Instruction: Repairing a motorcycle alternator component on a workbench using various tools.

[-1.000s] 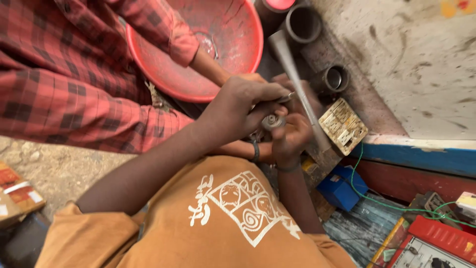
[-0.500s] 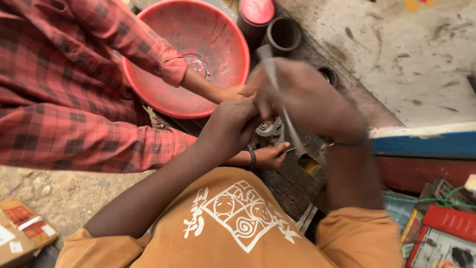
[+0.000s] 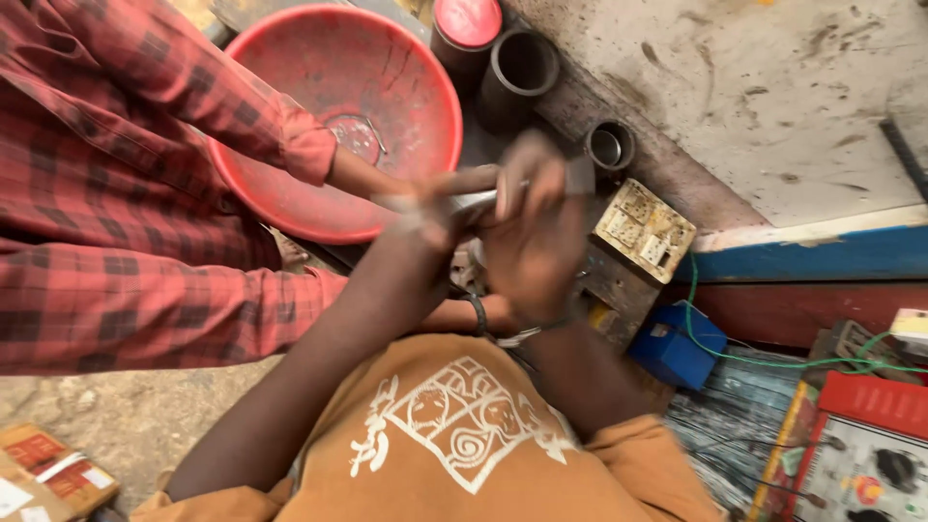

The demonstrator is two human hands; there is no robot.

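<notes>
From the head camera, looking straight down, the person's left hand (image 3: 425,208) and right hand (image 3: 532,237) meet in front of an orange shirt with a white print (image 3: 464,425), both motion-blurred. Between them runs a slim grey metal rod (image 3: 483,198), lying roughly level just above the dark workbench edge; the left hand is closed around one end and the right hand's fingers (image 3: 512,188) wrap it nearer the other end, though the blur hides exactly how tightly either one clamps. The rod looks stiff and fairly light, smooth enough to slip through a loose hold, so a grip with the fingers curled well round the shaft near each end seems the surest way to hold it. Beside the hands, a second person in a red checked sleeve (image 3: 145,193) reaches in, that forearm passing under the wrists. Behind them sits a large red plastic basin (image 3: 290,193) with a small wire piece lying in it. Further back stand short dark pipe sections (image 3: 522,68) and a smaller metal ring (image 3: 609,147). To the right lies a cream switch plate (image 3: 646,230), then a blue box (image 3: 677,348) with a green wire (image 3: 773,360) trailing off toward a red meter case (image 3: 870,435). A cardboard box (image 3: 48,474) lies on the ground at lower left.
</notes>
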